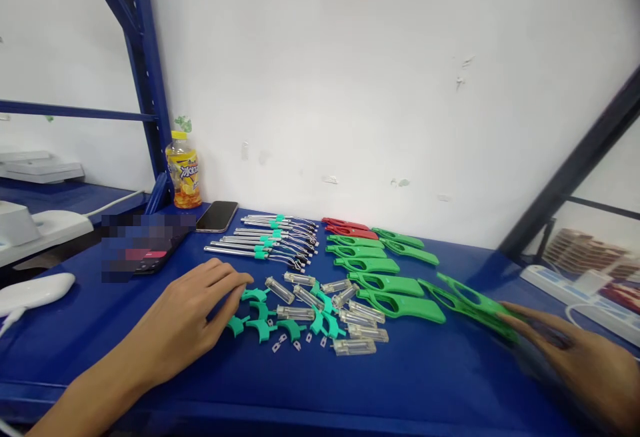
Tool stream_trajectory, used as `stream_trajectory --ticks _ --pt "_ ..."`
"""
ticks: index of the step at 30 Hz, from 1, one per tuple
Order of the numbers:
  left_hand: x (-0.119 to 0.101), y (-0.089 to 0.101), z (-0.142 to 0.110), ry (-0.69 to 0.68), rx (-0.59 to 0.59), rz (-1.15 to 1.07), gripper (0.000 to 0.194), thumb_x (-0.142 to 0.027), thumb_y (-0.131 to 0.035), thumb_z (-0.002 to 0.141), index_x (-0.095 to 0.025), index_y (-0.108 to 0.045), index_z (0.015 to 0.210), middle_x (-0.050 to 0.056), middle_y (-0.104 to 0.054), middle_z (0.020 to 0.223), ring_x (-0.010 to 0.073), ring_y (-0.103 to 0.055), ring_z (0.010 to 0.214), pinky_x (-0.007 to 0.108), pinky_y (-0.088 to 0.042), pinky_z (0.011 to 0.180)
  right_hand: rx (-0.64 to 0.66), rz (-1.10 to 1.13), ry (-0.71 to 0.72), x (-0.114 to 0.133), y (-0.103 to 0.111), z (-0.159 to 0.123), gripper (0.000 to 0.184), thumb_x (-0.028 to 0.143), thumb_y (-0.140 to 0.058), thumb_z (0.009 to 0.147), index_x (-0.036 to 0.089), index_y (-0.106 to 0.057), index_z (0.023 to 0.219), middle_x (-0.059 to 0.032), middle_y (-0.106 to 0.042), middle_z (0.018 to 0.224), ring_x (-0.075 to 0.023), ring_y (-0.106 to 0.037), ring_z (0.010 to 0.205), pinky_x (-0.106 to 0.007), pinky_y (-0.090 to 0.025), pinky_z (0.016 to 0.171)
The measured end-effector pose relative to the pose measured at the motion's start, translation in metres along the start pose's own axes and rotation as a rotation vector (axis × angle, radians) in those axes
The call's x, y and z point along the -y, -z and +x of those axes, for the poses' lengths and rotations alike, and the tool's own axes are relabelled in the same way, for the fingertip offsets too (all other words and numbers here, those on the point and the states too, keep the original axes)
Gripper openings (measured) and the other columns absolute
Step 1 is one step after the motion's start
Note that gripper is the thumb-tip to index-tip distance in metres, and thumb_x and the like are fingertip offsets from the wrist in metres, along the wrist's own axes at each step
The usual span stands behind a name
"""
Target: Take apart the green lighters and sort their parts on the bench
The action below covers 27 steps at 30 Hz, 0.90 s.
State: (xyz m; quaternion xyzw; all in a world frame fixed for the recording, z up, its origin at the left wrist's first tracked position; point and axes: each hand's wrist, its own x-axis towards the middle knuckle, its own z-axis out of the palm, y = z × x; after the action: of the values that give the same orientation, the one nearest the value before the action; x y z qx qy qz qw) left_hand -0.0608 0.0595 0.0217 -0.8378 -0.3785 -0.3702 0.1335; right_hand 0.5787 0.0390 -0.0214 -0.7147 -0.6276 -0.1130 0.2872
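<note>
My left hand (pixel 200 313) rests at the left of the small parts, its fingers slightly bent and the fingertips beside a teal trigger piece (pixel 256 295). Nothing shows in its grasp. On the right, my right hand (pixel 575 350), blurred by motion, grips the near end of a green lighter shell (pixel 475 293). A second green shell (pixel 485 320) lies right under or against it; whether the hand holds both I cannot tell. More green shells (pixel 407 307) lie left of it. Between the hands are clear fuel tanks (pixel 355 347), teal triggers (pixel 290 330) and tiny metal clips (pixel 279 342).
Metal lighter tubes with wires (pixel 240 250) lie in rows at the back, beside red shells (pixel 350 230). A phone (pixel 217 215) and a drink bottle (pixel 184 173) stand at the back left. A white power strip (pixel 575 300) is at the right; a blue post (pixel 143 77) rises at the left.
</note>
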Motion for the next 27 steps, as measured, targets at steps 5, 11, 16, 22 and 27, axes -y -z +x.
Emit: stream_trajectory --ticks 5,11,16,22,27 --pt "0.002 0.000 -0.001 -0.008 -0.001 -0.019 0.020 -0.027 -0.055 0.114 -0.025 -0.075 0.116 0.001 -0.076 0.103 0.0190 -0.071 0.092 0.030 -0.053 0.088 0.128 0.001 -0.035 0.031 -0.015 0.014 0.059 0.079 -0.059 0.090 0.036 -0.092 0.114 -0.0081 -0.091 0.102 -0.0467 -0.086 0.088 -0.051 -0.066 0.067" --pt "0.002 0.000 0.000 -0.010 0.000 -0.025 0.020 -0.031 -0.057 0.114 -0.027 -0.076 0.119 -0.001 -0.077 0.104 0.0181 -0.072 0.092 0.030 -0.053 0.088 0.125 0.009 -0.046 0.034 -0.013 0.009 0.063 0.078 -0.056 0.093 0.032 -0.090 0.119 -0.0064 -0.091 0.108 -0.0442 -0.086 0.100 -0.047 -0.065 0.078" --pt "0.001 0.000 0.000 0.000 -0.001 -0.024 0.021 -0.032 -0.057 0.113 -0.028 -0.077 0.116 -0.001 -0.078 0.102 0.0186 -0.073 0.091 0.031 -0.054 0.087 0.125 0.022 -0.028 0.038 -0.011 0.009 0.064 0.079 -0.056 0.093 0.031 -0.089 0.119 -0.0069 -0.091 0.104 -0.0419 -0.087 0.094 -0.045 -0.065 0.076" --pt "0.001 -0.001 0.001 -0.011 0.004 -0.031 0.021 -0.033 -0.056 0.115 -0.028 -0.077 0.118 -0.001 -0.078 0.103 0.0190 -0.072 0.091 0.032 -0.054 0.086 0.187 0.000 0.043 0.043 -0.011 0.017 0.058 0.078 -0.059 0.093 0.034 -0.089 0.117 -0.0057 -0.091 0.103 -0.0406 -0.087 0.088 -0.044 -0.065 0.069" --pt "0.002 -0.004 0.002 -0.026 0.000 -0.029 0.021 -0.029 -0.055 0.116 -0.028 -0.075 0.121 -0.001 -0.077 0.104 0.0181 -0.071 0.093 0.031 -0.052 0.087 0.251 -0.035 0.130 0.054 -0.019 0.051 0.045 0.067 -0.062 0.098 0.033 -0.087 0.115 -0.0067 -0.090 0.103 -0.0372 -0.086 0.090 -0.042 -0.064 0.071"
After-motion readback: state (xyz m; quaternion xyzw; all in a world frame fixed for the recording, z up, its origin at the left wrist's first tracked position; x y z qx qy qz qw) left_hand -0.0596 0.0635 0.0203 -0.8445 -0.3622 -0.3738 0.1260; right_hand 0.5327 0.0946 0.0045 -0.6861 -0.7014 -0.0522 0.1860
